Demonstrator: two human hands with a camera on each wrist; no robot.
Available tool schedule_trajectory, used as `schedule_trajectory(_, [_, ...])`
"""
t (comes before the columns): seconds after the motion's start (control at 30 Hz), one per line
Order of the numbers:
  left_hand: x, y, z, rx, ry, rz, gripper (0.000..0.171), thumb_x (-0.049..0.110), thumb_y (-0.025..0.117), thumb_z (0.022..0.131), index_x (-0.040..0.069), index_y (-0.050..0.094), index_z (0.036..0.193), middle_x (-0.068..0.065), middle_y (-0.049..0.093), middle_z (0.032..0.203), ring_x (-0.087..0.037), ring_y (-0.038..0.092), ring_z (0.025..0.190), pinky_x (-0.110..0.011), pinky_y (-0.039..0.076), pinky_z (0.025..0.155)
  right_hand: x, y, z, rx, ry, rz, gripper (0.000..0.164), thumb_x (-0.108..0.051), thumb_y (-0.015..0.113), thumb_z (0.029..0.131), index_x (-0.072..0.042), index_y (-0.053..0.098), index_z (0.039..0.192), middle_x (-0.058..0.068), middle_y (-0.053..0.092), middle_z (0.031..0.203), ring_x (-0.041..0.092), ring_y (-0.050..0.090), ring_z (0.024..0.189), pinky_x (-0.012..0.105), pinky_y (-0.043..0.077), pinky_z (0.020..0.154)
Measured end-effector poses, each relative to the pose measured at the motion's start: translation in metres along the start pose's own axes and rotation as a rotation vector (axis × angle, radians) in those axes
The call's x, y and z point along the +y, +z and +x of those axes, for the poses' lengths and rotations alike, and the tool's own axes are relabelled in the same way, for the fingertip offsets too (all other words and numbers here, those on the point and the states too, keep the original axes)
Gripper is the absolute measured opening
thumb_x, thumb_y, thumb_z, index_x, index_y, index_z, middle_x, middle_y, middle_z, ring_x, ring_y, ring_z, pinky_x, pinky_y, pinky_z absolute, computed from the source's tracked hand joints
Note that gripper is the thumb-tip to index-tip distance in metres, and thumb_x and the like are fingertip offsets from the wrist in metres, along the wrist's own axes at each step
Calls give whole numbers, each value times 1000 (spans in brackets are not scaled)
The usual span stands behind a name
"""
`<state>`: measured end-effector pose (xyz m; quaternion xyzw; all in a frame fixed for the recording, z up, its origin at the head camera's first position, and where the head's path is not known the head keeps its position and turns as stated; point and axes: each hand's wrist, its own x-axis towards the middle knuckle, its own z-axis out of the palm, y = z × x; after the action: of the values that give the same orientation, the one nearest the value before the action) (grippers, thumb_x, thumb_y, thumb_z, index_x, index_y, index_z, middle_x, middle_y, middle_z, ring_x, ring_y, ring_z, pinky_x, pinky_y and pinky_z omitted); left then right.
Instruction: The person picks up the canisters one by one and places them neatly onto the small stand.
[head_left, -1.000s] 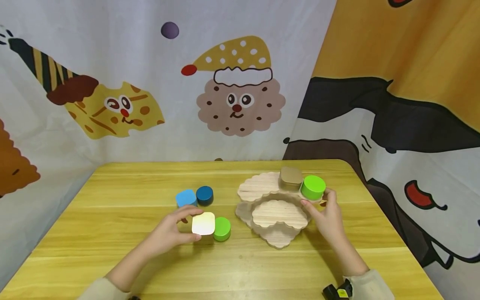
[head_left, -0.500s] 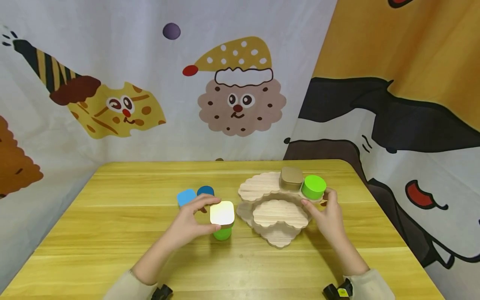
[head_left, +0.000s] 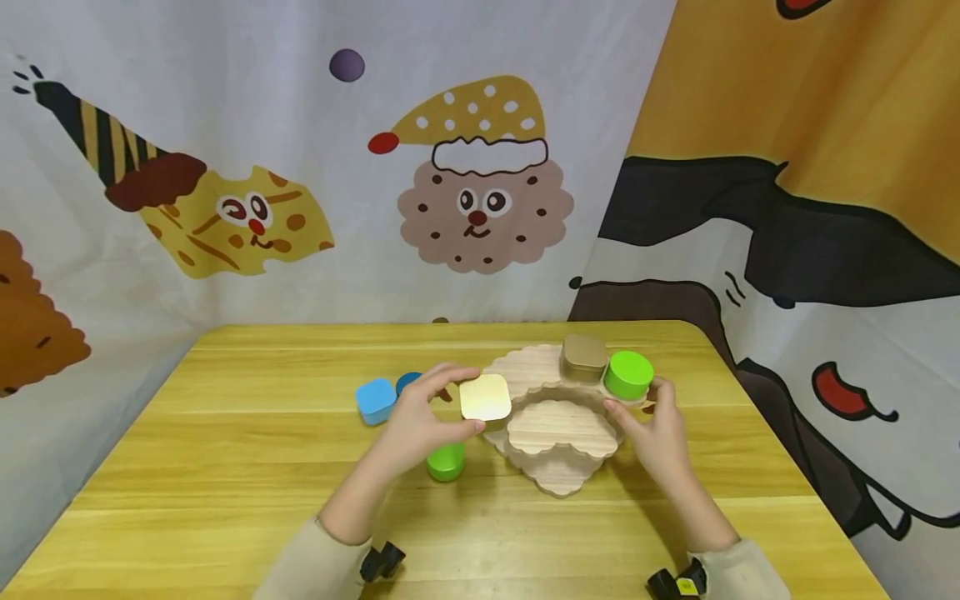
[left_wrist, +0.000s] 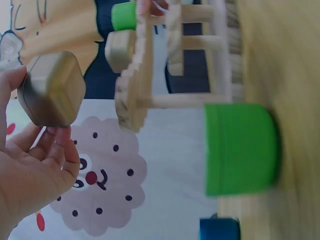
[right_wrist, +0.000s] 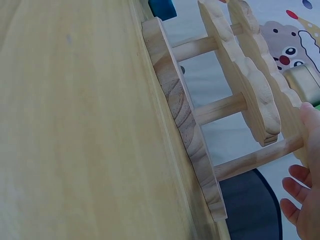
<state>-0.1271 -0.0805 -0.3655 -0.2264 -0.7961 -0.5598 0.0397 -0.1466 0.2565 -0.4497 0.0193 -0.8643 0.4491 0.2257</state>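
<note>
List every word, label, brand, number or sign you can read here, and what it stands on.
None: no text can be read in any view.
Yellow label on the black device at the right wrist: too small to tell whether it bears any writing.
Curtain: cartoon pictures, no letters or numbers seen.
Block in the left hand and wooden stand: no lettering on the sides that show.

Two blocks sit on the rack, three blocks left of it.

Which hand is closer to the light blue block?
Left: the left hand is just right of the light blue block; the right hand is much farther right, at the wooden stand.
</note>
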Motion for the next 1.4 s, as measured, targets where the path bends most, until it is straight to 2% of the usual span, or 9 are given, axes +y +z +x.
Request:
schedule_trajectory(0.07, [2, 3, 6, 4, 5, -2, 58, 10, 84, 72, 7, 62, 126, 0, 59, 123, -17, 50, 103, -42, 43, 86, 0, 0, 0, 0, 5, -4, 67, -20, 78, 82, 4, 38, 129, 20, 52, 108, 25, 45, 90, 38, 34, 75])
schedule_trajectory(0.2, [-8, 12, 20, 18, 35, 1, 58, 17, 85, 73, 10, 63, 126, 8, 58, 121, -13, 50, 101, -39, 44, 84, 1, 0, -1, -4, 12, -14, 67, -21, 78, 82, 4, 38, 130, 20, 52, 108, 26, 45, 91, 37, 34, 75])
schedule_trajectory(0.43, [-9, 26, 42, 26, 38, -35, 57, 13, 84, 73, 10, 63, 126, 5, 58, 122, -13, 51, 104, -47, 45, 86, 1, 0, -2, -14, 31, -28, 68, -23, 77, 83, 5, 36, 130, 20, 52, 109, 27, 44, 92, 35, 33, 73])
schedule_trajectory(0.6, [-10, 34, 56, 21, 0, -56, 58, 14, 84, 72, 12, 63, 126, 4, 59, 119, -15, 49, 101, -47, 45, 86, 0, 1, -1, -11, 25, -28, 68, -23, 78, 82, 4, 37, 130, 20, 51, 107, 28, 45, 92, 35, 34, 73])
schedule_trajectory(0.83, [-14, 44, 74, -3, -63, -48, 57, 19, 82, 75, 16, 61, 128, 6, 57, 122, -22, 52, 101, -35, 48, 79, 0, 0, -1, -4, 20, -20, 67, -21, 78, 82, 4, 37, 129, 19, 51, 107, 27, 44, 91, 34, 33, 72])
schedule_trajectory(1.07, [-20, 53, 87, -26, -86, -49, 56, 21, 81, 76, 16, 61, 129, 5, 57, 118, -17, 51, 97, -33, 47, 79, 0, 0, -3, -13, 36, -28, 68, -23, 78, 82, 4, 37, 130, 19, 52, 108, 26, 44, 91, 35, 34, 73])
schedule_trajectory(1.3, [-26, 56, 92, -29, -110, -68, 57, 18, 82, 76, 14, 61, 129, 4, 56, 120, -17, 51, 95, -32, 49, 78, 1, 0, -2, -21, 28, 0, 68, -23, 78, 82, 5, 36, 129, 20, 50, 108, 27, 46, 92, 45, 36, 79])
schedule_trajectory(1.4, [-28, 57, 94, -29, -113, -70, 57, 18, 81, 76, 14, 61, 129, 4, 56, 122, -17, 51, 95, -32, 49, 77, 1, 0, -1, -19, 31, 1, 69, -24, 77, 82, 4, 36, 129, 20, 50, 109, 29, 47, 92, 45, 36, 78])
